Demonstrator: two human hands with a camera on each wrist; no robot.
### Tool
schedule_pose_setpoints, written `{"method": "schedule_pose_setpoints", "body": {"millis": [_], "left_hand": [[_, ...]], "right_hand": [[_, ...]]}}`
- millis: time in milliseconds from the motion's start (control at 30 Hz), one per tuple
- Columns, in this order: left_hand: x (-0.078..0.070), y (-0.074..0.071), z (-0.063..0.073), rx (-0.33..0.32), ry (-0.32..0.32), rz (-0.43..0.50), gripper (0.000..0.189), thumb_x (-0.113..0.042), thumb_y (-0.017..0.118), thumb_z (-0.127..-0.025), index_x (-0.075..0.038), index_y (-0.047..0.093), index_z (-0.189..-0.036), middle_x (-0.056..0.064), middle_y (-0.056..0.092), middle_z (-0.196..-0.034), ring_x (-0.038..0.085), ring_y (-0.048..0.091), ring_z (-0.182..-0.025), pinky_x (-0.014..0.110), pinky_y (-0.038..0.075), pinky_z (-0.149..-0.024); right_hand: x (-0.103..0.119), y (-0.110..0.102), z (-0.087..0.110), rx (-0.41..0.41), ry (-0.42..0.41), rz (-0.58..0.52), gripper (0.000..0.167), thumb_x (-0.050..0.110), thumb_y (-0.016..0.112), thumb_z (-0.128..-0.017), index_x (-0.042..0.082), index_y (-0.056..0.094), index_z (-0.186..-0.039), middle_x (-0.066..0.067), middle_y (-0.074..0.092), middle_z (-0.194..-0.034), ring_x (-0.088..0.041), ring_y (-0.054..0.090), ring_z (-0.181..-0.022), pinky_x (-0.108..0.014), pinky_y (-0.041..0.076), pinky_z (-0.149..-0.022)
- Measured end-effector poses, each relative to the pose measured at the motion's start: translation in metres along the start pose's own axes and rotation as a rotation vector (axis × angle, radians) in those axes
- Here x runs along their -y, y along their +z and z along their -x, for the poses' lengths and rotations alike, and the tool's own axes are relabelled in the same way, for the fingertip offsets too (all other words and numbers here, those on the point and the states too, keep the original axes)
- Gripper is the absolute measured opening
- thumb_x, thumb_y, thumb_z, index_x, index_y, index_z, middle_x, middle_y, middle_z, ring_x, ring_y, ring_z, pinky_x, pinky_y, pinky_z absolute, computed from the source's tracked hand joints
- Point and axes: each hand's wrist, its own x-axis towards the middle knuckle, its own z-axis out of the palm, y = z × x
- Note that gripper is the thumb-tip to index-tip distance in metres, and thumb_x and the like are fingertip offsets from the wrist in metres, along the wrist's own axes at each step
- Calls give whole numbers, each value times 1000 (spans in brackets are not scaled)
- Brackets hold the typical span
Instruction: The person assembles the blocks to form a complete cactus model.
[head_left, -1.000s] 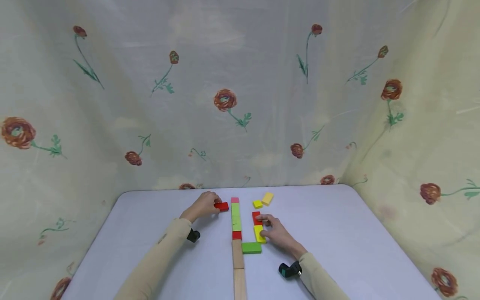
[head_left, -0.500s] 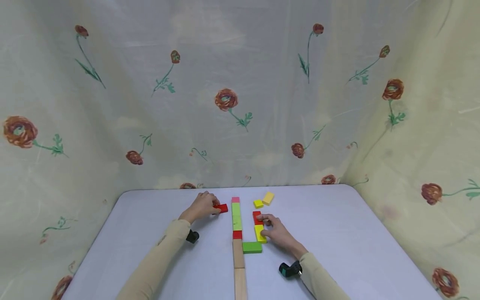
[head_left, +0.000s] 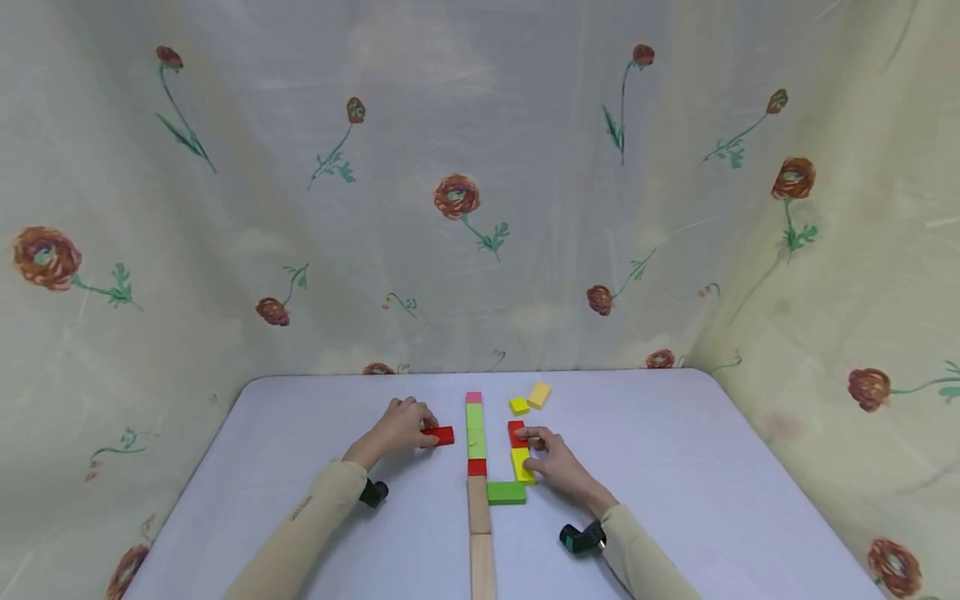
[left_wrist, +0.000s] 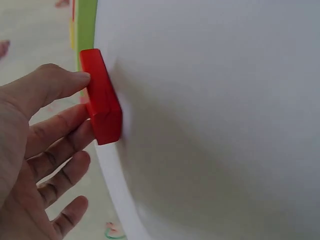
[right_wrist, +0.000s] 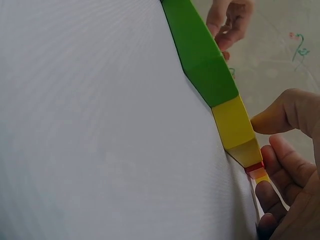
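My left hand (head_left: 395,427) pinches a red block (head_left: 444,436) between thumb and fingers, left of the block row. In the left wrist view, the thumb lies on this red block (left_wrist: 101,95) and the other fingers spread below it. My right hand (head_left: 561,467) rests beside a short line of two blocks. Its thumb touches a yellow block (head_left: 520,460), and its forefinger reaches a second red block (head_left: 515,430). The right wrist view has the thumb against the yellow block (right_wrist: 233,122), with a dark green block (right_wrist: 200,50) touching that block's end.
A straight row of blocks runs away from me: wooden blocks (head_left: 480,508), a red block (head_left: 477,467), light green blocks (head_left: 476,429) and a pink end (head_left: 474,397). A green block (head_left: 506,493) juts right from it. Two loose yellow blocks (head_left: 519,406) lie farther back.
My left hand has drawn the red block toward me, slightly leftward, away from the row's far end. The right hand stays by the yellow and red blocks.
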Motion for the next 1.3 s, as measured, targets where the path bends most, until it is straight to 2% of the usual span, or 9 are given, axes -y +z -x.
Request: {"method": "schedule_pose_setpoints", "body": {"millis": [267, 433, 533, 667, 1100, 1300], "left_hand": [[-21, 8, 35, 6, 107, -95, 22, -35, 79, -78, -19, 76, -93, -6, 65, -89, 12, 49, -91, 43, 37, -93], [-35, 11, 49, -19, 191, -162, 23, -38, 78, -78, -20, 76, -94, -7, 65, -89, 11, 49, -89, 41, 39, -89], [-40, 13, 52, -28, 204, -174, 23, -38, 78, -79, -21, 76, -94, -7, 66, -89, 11, 49, -89, 40, 39, -89], [-42, 14, 54, -30, 191, -169, 23, -38, 78, -79, -21, 76, -95, -7, 66, -91, 10, 49, -89, 40, 39, -89], [-38, 15, 54, -41, 200, -135, 23, -38, 77, -79, -19, 77, -93, -8, 65, -87, 10, 49, -86, 39, 38, -87], [-41, 14, 57, -35, 199, -123, 23, -37, 78, -78, -19, 77, -93, -7, 66, -88, 10, 49, -86, 42, 39, -89]], "right_hand": [[0, 0, 0, 0, 5, -5, 45, 6, 65, -83, 20, 57, -124, -6, 51, -133, -29, 43, -119, -51, 38, -101], [2, -1, 0, 0, 7, -4, 45, 5, 65, -82, 19, 58, -124, -7, 51, -132, -29, 43, -119, -50, 38, -100], [3, -1, 0, -4, 8, 0, 45, 5, 65, -83, 18, 57, -125, -6, 52, -133, -29, 43, -121, -52, 37, -103], [3, 0, 1, -7, 7, 5, 45, 5, 64, -83, 18, 57, -125, -5, 53, -132, -29, 43, -121, -53, 36, -104], [6, 0, 2, -11, -9, 11, 45, 6, 64, -84, 16, 56, -126, -5, 53, -132, -29, 43, -121, -54, 34, -105], [6, 0, 3, -8, 6, 5, 45, 6, 65, -84, 17, 56, -126, -6, 51, -134, -30, 43, -122, -54, 35, -105]]}}
